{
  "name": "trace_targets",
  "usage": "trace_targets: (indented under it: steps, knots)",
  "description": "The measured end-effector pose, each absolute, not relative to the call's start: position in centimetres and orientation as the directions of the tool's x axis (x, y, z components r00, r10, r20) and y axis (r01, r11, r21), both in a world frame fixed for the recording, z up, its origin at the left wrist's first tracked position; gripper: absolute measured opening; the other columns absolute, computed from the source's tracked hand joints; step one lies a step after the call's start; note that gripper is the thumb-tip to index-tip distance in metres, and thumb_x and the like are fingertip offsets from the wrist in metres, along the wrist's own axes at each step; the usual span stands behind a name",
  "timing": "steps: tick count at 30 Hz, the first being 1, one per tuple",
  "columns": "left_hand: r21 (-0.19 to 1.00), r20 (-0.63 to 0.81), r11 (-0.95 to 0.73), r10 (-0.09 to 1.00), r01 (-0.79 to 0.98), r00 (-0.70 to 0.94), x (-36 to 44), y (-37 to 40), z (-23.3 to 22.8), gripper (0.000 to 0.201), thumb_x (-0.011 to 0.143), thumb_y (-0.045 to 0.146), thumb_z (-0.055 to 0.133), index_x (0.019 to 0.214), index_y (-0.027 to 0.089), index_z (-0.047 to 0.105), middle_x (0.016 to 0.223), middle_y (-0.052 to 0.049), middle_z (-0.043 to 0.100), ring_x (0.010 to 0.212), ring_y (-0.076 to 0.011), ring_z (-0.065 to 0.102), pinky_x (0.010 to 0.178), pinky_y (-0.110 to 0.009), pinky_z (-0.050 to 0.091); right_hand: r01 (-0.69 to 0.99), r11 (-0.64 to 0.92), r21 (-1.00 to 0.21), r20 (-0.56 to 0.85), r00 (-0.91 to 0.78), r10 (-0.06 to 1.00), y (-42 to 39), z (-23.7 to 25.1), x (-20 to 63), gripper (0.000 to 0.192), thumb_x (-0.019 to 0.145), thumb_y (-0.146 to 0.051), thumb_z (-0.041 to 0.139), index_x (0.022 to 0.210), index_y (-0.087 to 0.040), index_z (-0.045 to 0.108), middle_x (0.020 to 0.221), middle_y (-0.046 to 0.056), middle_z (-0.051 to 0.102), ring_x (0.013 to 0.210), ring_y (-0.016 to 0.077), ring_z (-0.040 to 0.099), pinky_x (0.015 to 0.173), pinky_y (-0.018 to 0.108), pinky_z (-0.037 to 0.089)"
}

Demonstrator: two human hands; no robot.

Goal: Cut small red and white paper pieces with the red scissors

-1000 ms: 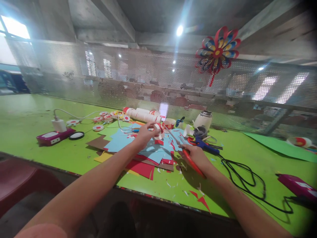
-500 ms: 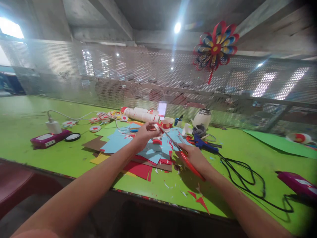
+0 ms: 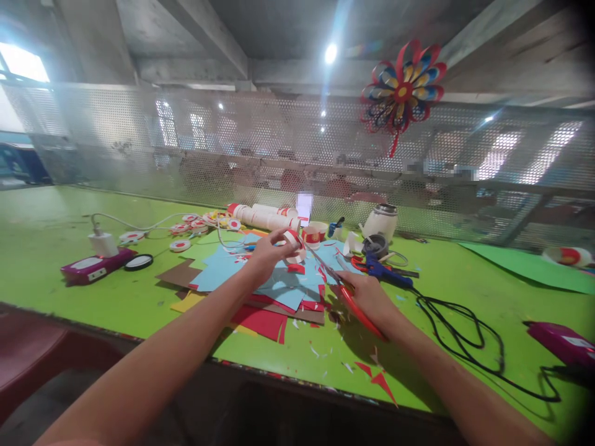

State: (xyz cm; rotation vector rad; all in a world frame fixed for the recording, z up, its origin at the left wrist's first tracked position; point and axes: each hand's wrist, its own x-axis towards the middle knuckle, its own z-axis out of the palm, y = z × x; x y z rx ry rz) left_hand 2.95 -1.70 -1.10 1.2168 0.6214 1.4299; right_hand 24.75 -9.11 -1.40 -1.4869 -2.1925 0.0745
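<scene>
My left hand (image 3: pixel 269 255) pinches a small red-and-white piece of paper cup (image 3: pixel 292 238) above a stack of coloured paper. Red-handled scissors (image 3: pixel 357 311) are gripped in my right hand (image 3: pixel 367 294). Their blades point up and left, with the tips close beside the cup piece; whether they touch it I cannot tell. Beneath both hands lie light blue sheets (image 3: pixel 223 266), with red paper (image 3: pixel 260 319) and brown card sticking out at the edges. Red and white scraps are scattered on the green table (image 3: pixel 162 347) near my right wrist.
Stacked paper cups (image 3: pixel 264 217) lie behind my left hand. A blue glue gun (image 3: pixel 388 271) with a black cable rests to the right. Purple power strips (image 3: pixel 95 267) sit at both sides. A cream jar (image 3: pixel 380 223) stands at the back, before a perforated metal screen (image 3: pixel 209 148).
The cup piece in my left hand has turned, and more of its red side now shows. My right hand and the scissors have hardly moved.
</scene>
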Motion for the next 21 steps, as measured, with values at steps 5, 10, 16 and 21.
trace_targets:
  steps: [5, 10, 16, 21]
  knots:
    - [0.855, 0.344, -0.304, 0.939, -0.42, 0.02, 1.7, -0.8, -0.6, 0.057, 0.059, 0.016, 0.078, 0.111, 0.015, 0.057, 0.078, -0.001, 0.06, 0.074, -0.0187, 0.065, 0.073, -0.04, 0.054, 0.895, 0.319, -0.312, 0.342, -0.208, 0.917, -8.3, -1.6, 25.3, 0.031, 0.085, -0.031, 0.052, 0.109, -0.019, 0.069, 0.101, 0.009, 0.074, 0.089, 0.0254, 0.068, 0.076, 0.03, 0.048]
    - [0.8, 0.291, -0.316, 0.948, -0.511, -0.131, 0.7, 0.3, -0.5, 0.043, 0.061, 0.014, 0.074, 0.1, 0.018, 0.058, 0.074, 0.0, 0.062, 0.065, -0.0125, 0.06, 0.071, -0.033, 0.053, 0.93, 0.228, -0.287, 0.311, -0.135, 0.941, -7.5, -1.9, 25.8, 0.035, 0.083, -0.032, 0.056, 0.11, -0.014, 0.068, 0.101, 0.016, 0.073, 0.091, 0.0303, 0.068, 0.077, 0.034, 0.048]
    - [0.8, 0.252, -0.275, 0.961, -0.534, -0.117, 0.4, 0.9, -0.8, 0.023, 0.065, 0.016, 0.068, 0.086, 0.017, 0.057, 0.064, 0.003, 0.058, 0.061, -0.0101, 0.057, 0.074, -0.033, 0.053, 0.938, 0.215, -0.273, 0.286, -0.135, 0.949, -7.4, -2.1, 25.8, 0.039, 0.081, -0.043, 0.057, 0.108, -0.016, 0.068, 0.103, 0.015, 0.072, 0.096, 0.031, 0.066, 0.078, 0.035, 0.048]
    - [0.815, 0.237, -0.233, 0.97, -0.53, -0.062, 0.6, 0.3, -0.7, 0.019, 0.068, 0.019, 0.067, 0.082, 0.016, 0.055, 0.066, 0.001, 0.061, 0.064, -0.0137, 0.061, 0.074, -0.038, 0.053, 0.933, 0.223, -0.282, 0.276, -0.144, 0.95, -7.4, -2.2, 25.8, 0.04, 0.081, -0.042, 0.057, 0.11, -0.017, 0.068, 0.105, 0.015, 0.072, 0.097, 0.0308, 0.066, 0.079, 0.035, 0.047]
